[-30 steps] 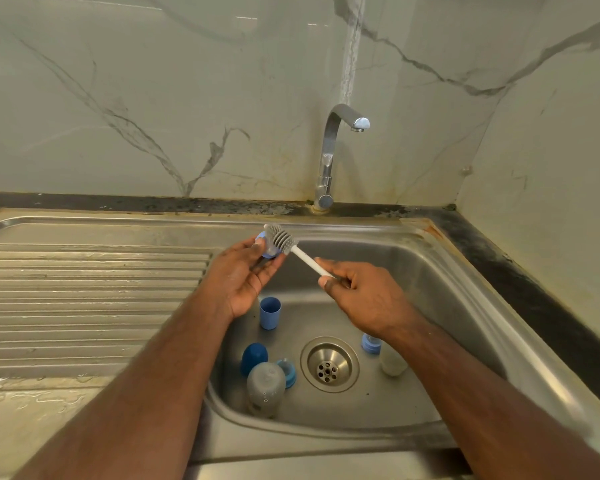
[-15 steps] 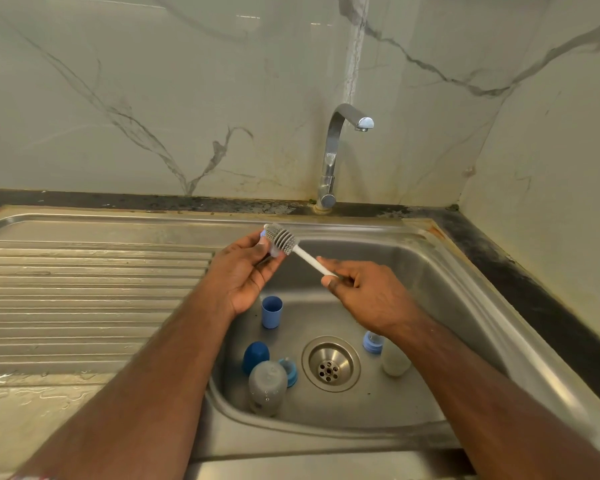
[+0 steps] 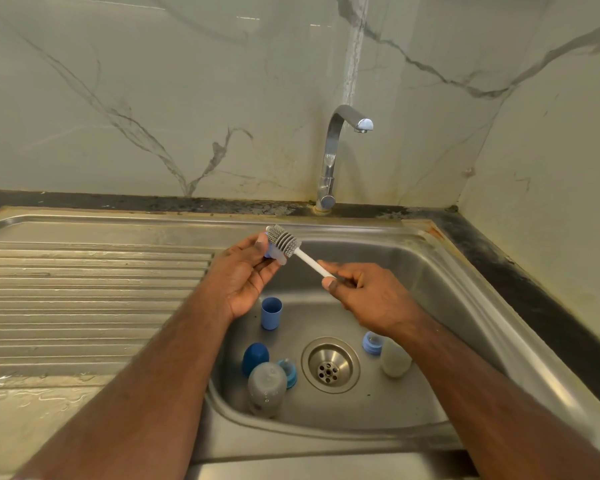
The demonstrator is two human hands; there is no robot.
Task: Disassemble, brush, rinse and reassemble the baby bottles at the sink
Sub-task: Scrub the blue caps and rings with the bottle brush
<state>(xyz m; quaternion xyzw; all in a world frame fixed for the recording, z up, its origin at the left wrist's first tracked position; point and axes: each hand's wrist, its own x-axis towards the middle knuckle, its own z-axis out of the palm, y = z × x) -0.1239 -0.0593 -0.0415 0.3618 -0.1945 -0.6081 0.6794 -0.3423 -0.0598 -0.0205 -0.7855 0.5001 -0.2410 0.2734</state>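
My left hand holds a small blue-ringed teat over the sink's far left corner. My right hand grips the white handle of a bottle brush, whose grey ribbed head rests against the teat. In the basin lie a grey bottle, a dark blue cap, a blue ring with teat, a light blue cup-shaped cap, a cloudy clear bottle and another blue ring.
The steel sink has a round drain at its middle. A chrome tap stands behind it with no water running. A ribbed draining board lies to the left, with wet counter in front. Marble walls close the back and right.
The brush head has shifted slightly over the teat in my left hand; both hands stay in about the same place. The parts in the basin have not moved.
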